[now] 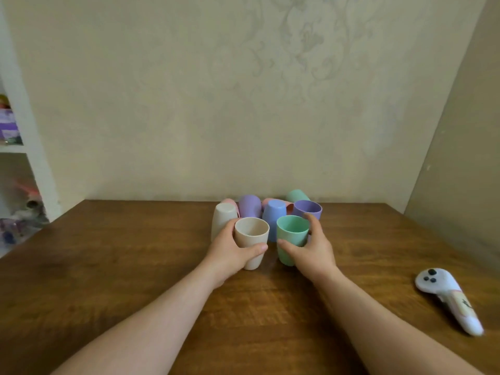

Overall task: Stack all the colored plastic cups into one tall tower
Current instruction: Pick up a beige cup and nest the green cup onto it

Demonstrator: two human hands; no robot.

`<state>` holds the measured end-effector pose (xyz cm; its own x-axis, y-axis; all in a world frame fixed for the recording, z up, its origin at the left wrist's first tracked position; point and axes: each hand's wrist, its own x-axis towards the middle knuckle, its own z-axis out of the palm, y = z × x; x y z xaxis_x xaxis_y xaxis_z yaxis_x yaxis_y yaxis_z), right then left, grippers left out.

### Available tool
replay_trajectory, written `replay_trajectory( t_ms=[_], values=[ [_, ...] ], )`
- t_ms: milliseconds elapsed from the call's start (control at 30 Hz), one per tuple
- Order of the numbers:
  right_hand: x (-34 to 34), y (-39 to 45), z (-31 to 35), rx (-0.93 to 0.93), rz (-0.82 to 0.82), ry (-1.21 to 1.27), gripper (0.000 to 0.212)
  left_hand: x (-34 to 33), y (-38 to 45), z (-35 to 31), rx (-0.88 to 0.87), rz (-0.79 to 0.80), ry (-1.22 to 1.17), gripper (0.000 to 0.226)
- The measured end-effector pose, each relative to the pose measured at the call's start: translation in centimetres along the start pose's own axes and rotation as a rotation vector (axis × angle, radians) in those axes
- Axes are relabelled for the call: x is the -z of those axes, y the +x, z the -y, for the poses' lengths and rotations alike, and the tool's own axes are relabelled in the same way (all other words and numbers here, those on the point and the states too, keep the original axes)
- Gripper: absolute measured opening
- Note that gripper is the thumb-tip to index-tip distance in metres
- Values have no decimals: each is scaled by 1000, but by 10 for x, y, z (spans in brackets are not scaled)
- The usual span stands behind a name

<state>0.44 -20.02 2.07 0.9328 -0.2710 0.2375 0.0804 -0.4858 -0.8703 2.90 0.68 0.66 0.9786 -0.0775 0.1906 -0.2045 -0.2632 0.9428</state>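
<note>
My left hand (228, 251) grips an upright beige cup (251, 236) on the wooden table (135, 266). My right hand (311, 251) grips an upright green cup (292, 234) right beside it. Behind them stands a cluster of cups: an upturned cream cup (221, 219), an upturned purple cup (249, 208), an upturned blue cup (273, 213), an upright purple cup (308, 208), a green cup (297, 195) lying at the back, and pink cups (267, 202) partly hidden.
A white hand-held controller (449, 299) lies on the table at the right. A wall runs close behind the cups, and another wall closes off the right side. White shelves (19, 150) with small items stand at the left.
</note>
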Motion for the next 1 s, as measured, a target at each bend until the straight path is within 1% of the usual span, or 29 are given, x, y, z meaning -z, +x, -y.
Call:
replay_trajectory(
  t_ms=[67,167,200,267,333,433,467,500,600,633,733,833,933,1000],
  values=[
    [6,5,16,29,-6,-32,100,-6,-3,7,-18,-72,-19,62],
    [16,25,57,93,-76,79,102,-13,-8,16,-20,-120,-39,65],
    [17,31,71,127,-72,127,101,-14,-8,16,-16,-124,-44,66],
    [13,40,95,197,31,223,92,-14,-8,16,-5,-124,-62,67],
    [-1,38,105,215,157,207,86,-14,-7,18,3,-132,-64,67],
    [-23,34,94,230,182,99,103,-14,-7,20,23,-141,-58,61],
    [-29,32,86,233,188,89,104,-14,-7,20,29,-147,-53,61],
    [-33,28,78,228,210,89,100,-14,-7,21,35,-153,-42,63],
    [-45,14,49,226,260,123,73,-14,-8,19,34,-153,-14,74],
    [-48,11,41,226,259,153,69,-13,-8,18,35,-142,-2,77],
    [-55,9,29,223,257,222,72,-12,-11,15,60,-127,7,82],
    [-58,8,20,225,298,194,76,-13,-12,15,72,-146,43,89],
    [-57,12,10,220,329,134,71,-14,-16,10,27,-114,192,93],
    [-54,16,2,217,291,122,65,-12,-19,8,27,-41,267,92]
  ],
)
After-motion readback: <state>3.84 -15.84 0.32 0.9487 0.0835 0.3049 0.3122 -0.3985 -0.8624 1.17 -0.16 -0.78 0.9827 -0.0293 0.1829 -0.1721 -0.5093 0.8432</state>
